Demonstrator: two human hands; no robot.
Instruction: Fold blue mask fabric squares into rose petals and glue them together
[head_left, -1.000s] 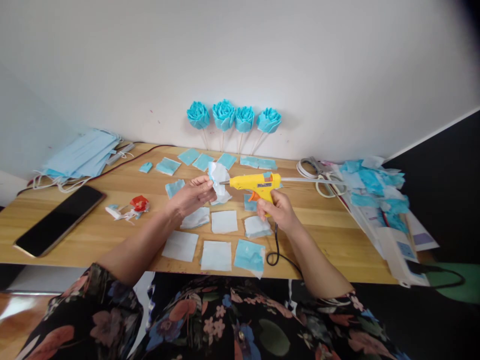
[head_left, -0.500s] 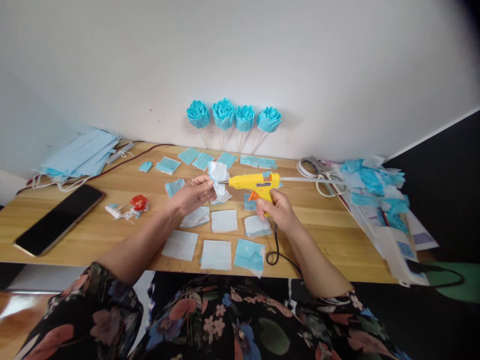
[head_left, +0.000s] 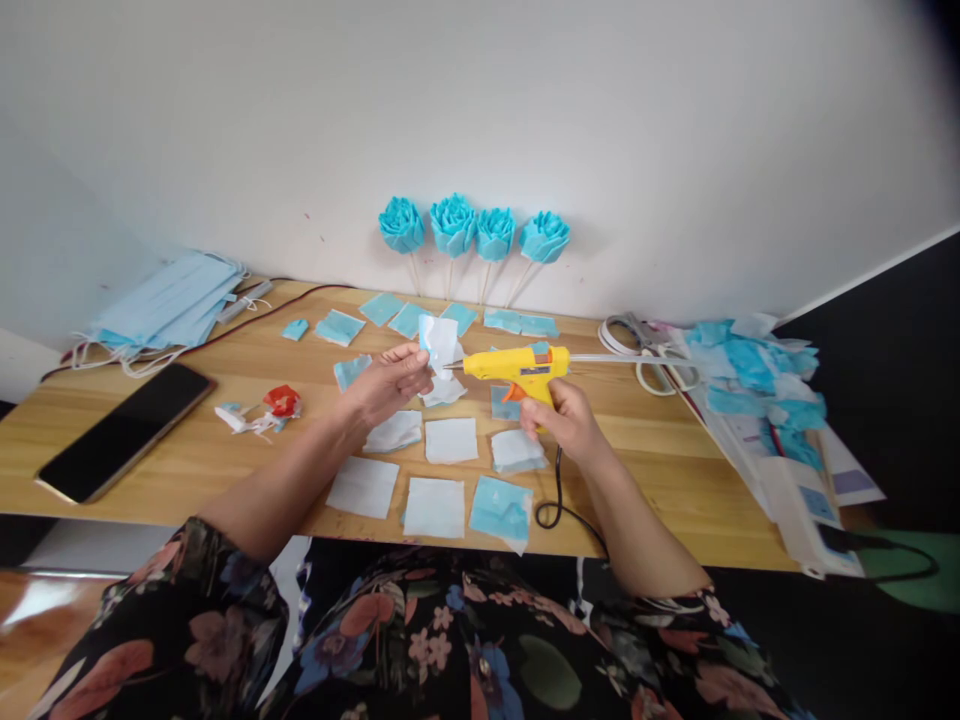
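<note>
My left hand pinches a small piece of white and light-blue fabric by its left edge. In my right hand is a yellow hot glue gun with an orange trigger, a finger near that trigger. The gun's metal nozzle points left, close in front of the fabric piece; whether it touches I cannot tell. A long clear glue stick sticks out of the gun's back. Below the hands lie several cut squares, among them a white square and a blue square.
Several blue fabric flowers on sticks lean against the wall. On the left are face masks, a phone and a red scrap. Scissors, blue scraps and a white power strip lie right. The gun's cord hangs over the front edge.
The fabric piece has turned to show more of its white face. The glue gun's nozzle has shifted slightly right relative to my left fingers. The whole view has moved a little.
</note>
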